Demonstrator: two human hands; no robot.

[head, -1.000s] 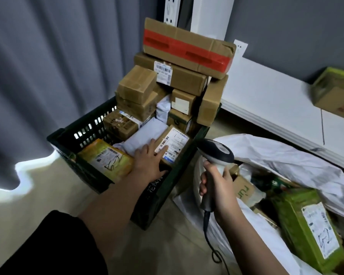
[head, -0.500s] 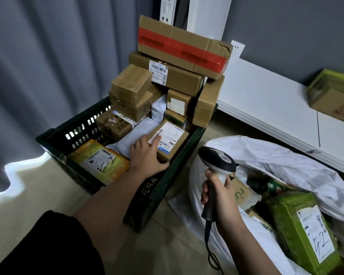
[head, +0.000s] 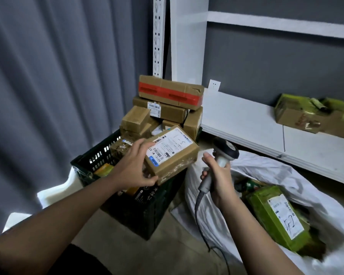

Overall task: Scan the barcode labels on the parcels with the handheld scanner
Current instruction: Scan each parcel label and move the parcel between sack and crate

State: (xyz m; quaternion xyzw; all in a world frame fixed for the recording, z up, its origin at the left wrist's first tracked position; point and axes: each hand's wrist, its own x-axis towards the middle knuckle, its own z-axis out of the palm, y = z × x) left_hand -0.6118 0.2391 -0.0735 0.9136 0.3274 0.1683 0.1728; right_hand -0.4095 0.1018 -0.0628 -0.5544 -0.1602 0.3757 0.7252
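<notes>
The left hand (head: pixel 134 167) holds a small cardboard parcel (head: pixel 172 155) up above the near right corner of the dark plastic crate (head: pixel 147 211). Its grip is clenched on the parcel's near left end, thumb underneath and fingers over the top edge, and the box is tilted so that its white shipping label (head: pixel 170 146) faces up and toward the right, which looks chosen to give the scanner a clear view of it. The right hand (head: pixel 218 175) has its grip wrapped around the handle of the handheld scanner (head: pixel 225 150), with the dark head just right of the parcel and not touching it. The head looks turned toward the far side rather than down at the label, so it is probably not yet aimed. The scanner's cable (head: pixel 199 207) hangs down to the floor.

On the label, barcodes run along its left and near edges. Beside one I can read "501E-M1", then what may be "A2" running under the fingers. A handwritten mark sits in the middle and a small blue tag at the near corner. The finer print is too small to read.

Behind, more boxes are stacked in the crate, topped by one with a red tape band (head: pixel 170 94) and one with a barcode sticker (head: pixel 154 109). On the right, a white sack (head: pixel 286 175) lies open on the floor, holding a green parcel (head: pixel 266 213) with a scrawled label of its own, likely the scanned or waiting pile.
</notes>
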